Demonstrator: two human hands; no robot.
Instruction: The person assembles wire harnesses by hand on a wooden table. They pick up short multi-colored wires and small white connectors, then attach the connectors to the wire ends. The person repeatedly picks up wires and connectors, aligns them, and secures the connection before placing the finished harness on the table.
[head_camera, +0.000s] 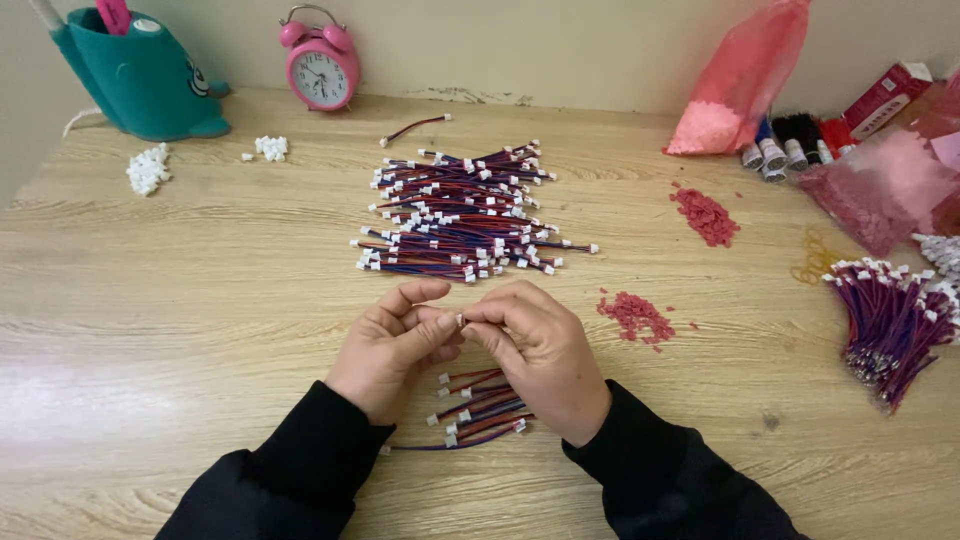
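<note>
Both hands (470, 345) pinch what looks like a white connector (460, 321) (wires (482, 405) beneath).

- Left hand (388, 345) and right hand (540, 345) pinch 1 small white connector (460, 320) between fingertips.
- Short wire bundle (480, 408) lies beneath them.
- Big wire pile (460, 212) lies beyond, on wooden table (180, 300).

The head camera is looking steeply down from close above the wooden table (200, 300), facing the far wall beyond it.
</note>
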